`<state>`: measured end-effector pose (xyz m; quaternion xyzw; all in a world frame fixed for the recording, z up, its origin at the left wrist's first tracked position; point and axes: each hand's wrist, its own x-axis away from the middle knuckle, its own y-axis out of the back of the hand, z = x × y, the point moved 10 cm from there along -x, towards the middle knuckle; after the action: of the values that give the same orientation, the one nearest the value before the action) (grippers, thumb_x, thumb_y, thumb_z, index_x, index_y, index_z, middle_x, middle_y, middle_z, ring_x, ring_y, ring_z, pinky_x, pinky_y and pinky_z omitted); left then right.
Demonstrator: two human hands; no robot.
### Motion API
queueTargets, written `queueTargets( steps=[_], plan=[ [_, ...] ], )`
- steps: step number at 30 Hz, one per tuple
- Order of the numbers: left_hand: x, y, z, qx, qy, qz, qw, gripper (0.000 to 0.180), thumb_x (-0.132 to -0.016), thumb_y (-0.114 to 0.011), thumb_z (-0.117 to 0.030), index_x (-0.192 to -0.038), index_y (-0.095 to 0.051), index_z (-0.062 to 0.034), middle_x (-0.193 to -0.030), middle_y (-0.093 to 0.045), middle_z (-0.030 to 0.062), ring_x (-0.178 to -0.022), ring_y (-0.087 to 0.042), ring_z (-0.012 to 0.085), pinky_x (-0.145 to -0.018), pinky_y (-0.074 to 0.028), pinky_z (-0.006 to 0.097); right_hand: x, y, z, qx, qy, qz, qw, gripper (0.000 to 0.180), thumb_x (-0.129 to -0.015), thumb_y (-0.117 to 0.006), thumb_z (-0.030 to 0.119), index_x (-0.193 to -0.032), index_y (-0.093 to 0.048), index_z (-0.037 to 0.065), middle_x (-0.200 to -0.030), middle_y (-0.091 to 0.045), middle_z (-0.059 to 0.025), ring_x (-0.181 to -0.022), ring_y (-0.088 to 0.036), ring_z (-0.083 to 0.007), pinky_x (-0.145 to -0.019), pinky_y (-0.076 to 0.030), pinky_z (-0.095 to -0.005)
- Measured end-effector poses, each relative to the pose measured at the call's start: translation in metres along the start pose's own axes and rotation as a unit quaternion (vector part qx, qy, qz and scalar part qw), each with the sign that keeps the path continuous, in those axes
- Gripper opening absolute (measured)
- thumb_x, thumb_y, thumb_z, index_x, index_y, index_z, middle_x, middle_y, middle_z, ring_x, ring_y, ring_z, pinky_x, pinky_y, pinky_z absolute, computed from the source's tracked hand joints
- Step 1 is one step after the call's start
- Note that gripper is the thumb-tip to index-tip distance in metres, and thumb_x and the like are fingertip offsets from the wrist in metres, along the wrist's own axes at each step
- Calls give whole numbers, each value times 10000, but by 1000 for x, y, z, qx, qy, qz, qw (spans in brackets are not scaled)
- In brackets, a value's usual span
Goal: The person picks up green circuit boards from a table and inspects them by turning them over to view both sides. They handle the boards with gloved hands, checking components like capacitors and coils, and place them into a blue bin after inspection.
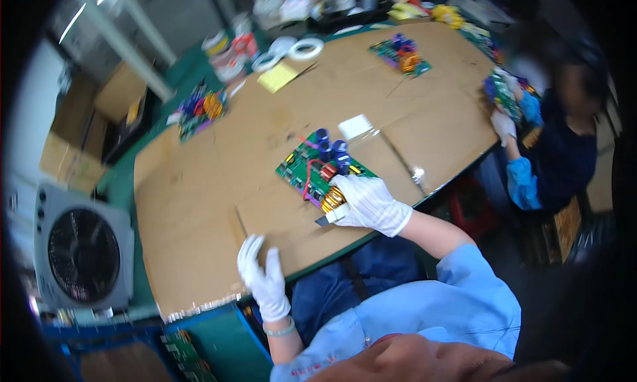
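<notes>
A green circuit board (295, 164) lies tilted on the cardboard in front of me. It carries dark blue capacitors (323, 143), a copper-coloured coil (333, 199) and a red wire. My right hand (371, 201), in a white striped glove, grips the board's near right side by the coil. A small white piece with a dark tip (335, 215) shows at those fingers; I cannot tell whether it belongs to the board. Over the table's near edge, apart from the board, my left hand (264, 276) is open and gloved in white, holding nothing.
Similar boards lie at the far left (201, 111) and far right (401, 54). Tape rolls (306, 48) and a yellow notepad (277, 77) sit at the back. A grey fan (85, 253) stands left. At right a co-worker's gloved hands hold another board (502, 93).
</notes>
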<state>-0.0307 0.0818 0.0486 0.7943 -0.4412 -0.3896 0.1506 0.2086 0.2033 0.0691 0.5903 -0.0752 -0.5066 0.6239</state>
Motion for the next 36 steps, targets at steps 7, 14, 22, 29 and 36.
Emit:
queueTargets(
  steps=[7, 14, 22, 29, 36],
  plan=[
    [8, -20, -53, 25, -49, 124, 991, 418, -802, -777, -41, -1212, -700, -22, -1255, -690, 176, -1142, -654, 322, -939, -511, 379, 11, 13, 33, -271, 0, 29, 962, 388, -796, -843, 184, -1132, -704, 50, -958, -733, -111, -788, -733, -249, -709, -586, -332],
    [-22, -46, -79, 3, -179, 147, 973, 643, -706, -673, 41, -1339, -591, -39, -1187, -676, 169, -1065, -632, 356, -910, -509, 429, -54, -28, -30, -162, -23, -70, 984, 234, -972, -678, 195, -1122, -691, 16, -1085, -718, -138, -1054, -681, -306, -919, -534, -360],
    [-53, -28, -52, -41, -210, 286, 934, 389, -757, -564, 25, -1117, -678, -69, -1132, -693, 126, -1049, -636, 343, -964, -482, 437, 16, -10, -15, -260, -122, 80, 955, 107, -933, -707, 73, -1003, -705, -7, -882, -716, -153, -753, -695, -319, -678, -551, -367],
    [-55, -30, -61, -49, -232, 297, 925, 370, -768, -551, -19, -1100, -708, -64, -1084, -708, 114, -983, -631, 332, -927, -483, 429, 33, 28, 10, -300, -95, 17, 949, 218, -884, -699, -15, -1100, -723, 5, -988, -741, -157, -895, -734, -280, -763, -583, -340],
    [-38, -68, -74, -115, -221, 273, 929, 476, -831, -634, -79, -1296, -609, 21, -985, -681, 171, -919, -624, 345, -878, -474, 431, 23, 6, 34, -268, -39, 103, 957, 336, -831, -663, -54, -1150, -721, 36, -955, -709, -158, -812, -693, -250, -708, -547, -331]
  ],
)
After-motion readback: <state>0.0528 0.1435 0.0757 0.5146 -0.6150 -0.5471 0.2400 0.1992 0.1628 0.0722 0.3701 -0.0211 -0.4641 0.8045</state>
